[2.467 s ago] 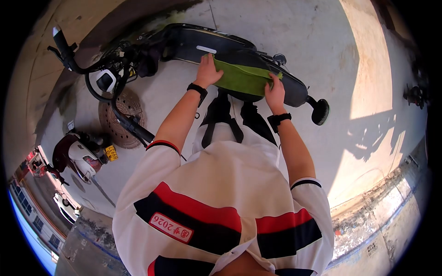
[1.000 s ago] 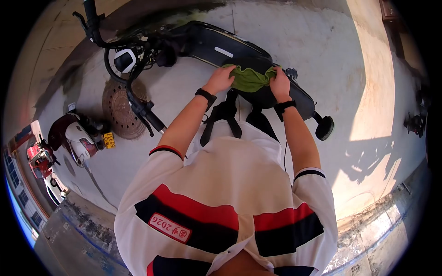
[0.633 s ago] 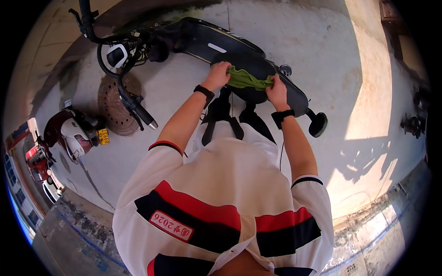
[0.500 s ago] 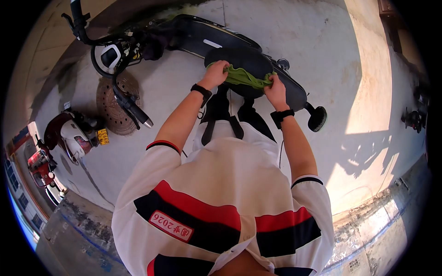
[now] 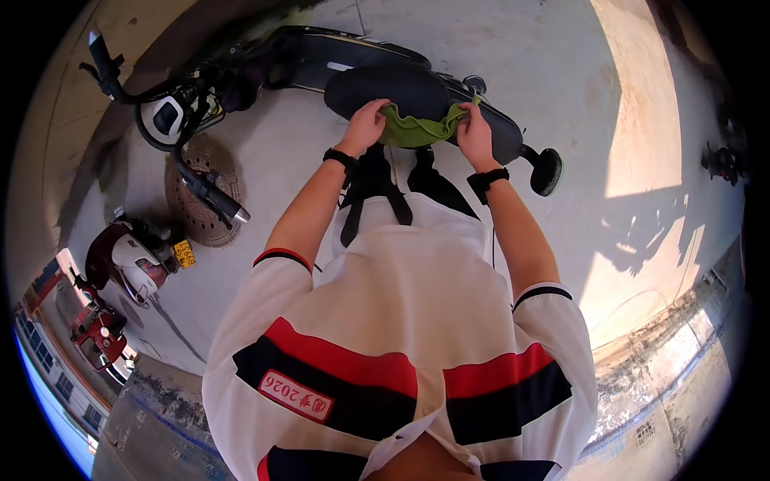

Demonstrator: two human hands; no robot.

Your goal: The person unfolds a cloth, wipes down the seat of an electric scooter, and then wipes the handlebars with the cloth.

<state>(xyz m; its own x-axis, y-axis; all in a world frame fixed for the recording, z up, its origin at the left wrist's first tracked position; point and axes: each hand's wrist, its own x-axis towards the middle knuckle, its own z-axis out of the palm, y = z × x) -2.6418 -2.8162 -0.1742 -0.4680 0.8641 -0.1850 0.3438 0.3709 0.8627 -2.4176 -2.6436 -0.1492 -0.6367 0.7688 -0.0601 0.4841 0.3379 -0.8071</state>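
A green cloth (image 5: pixel 419 131) hangs in folds between my two hands, at the near edge of a black scooter seat (image 5: pixel 389 90). My left hand (image 5: pixel 367 125) is closed on the cloth's left end. The right end is pinched in my right hand (image 5: pixel 474 135). Behind the seat, the long black scooter body (image 5: pixel 325 60) runs from upper left to right, with its handlebar (image 5: pixel 180 160) at the left and a round black part (image 5: pixel 546 171) at its right end.
A perforated manhole cover (image 5: pixel 210 192) lies in the ground beneath the handlebar. At the left are a maroon and white scooter (image 5: pixel 132 263) with a yellow plate and a red vehicle (image 5: pixel 100 333). Another dark vehicle (image 5: pixel 724 163) stands far right. A weathered wall (image 5: pixel 642 393) is at lower right.
The cloth was spread wide, then bunched into a narrow strip, and now sags lower between my hands. More of the black seat shows. The view has shifted, so the scooter appears further left.
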